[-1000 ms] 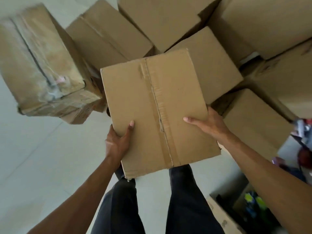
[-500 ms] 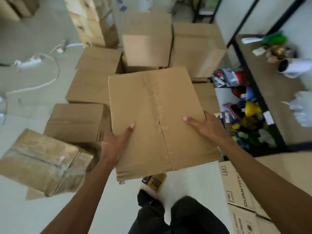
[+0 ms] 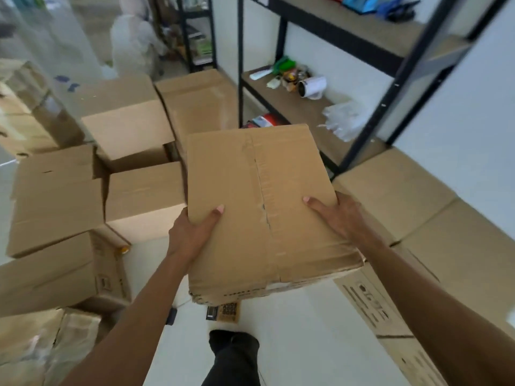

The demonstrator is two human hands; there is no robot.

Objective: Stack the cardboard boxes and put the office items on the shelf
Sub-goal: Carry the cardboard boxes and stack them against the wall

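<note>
While I carry the taped cardboard box in the air above the floor, my left hand grips its left edge and my right hand its right edge — thumbs on top. More boxes lie around, and the black shelf with a white mug stands ahead.

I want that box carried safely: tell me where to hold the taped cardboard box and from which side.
Grip the taped box by its two opposite side edges, near the end closest to the body, as the left hand and right hand do now, thumbs on top. It is wide and flat-topped, with no handles.
</note>
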